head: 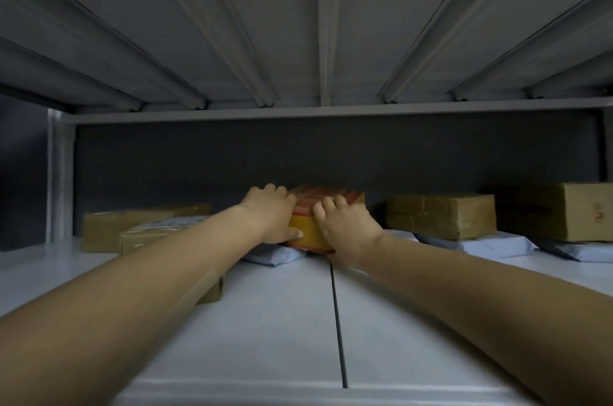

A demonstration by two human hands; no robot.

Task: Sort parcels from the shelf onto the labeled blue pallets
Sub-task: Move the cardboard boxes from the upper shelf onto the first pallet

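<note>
Head view: a pale metal shelf [282,322] fills the lower frame, with the ribbed underside of the next shelf board [298,40] overhead. At the right stand a large cardboard box [557,209] and a smaller one [441,216], both resting on white mailer bags [491,244]. At the left sit two more brown boxes [109,226], partly hidden by the left forearm. Deep at the middle, the yellow parcel [306,233] (red-striped tape on top) lies on another white mailer [275,254]. The left hand [268,209] grips its left end, fingers over the top and thumb along the near face. The right hand [348,223] grips its right near edge, fingers curled over the top.
</note>
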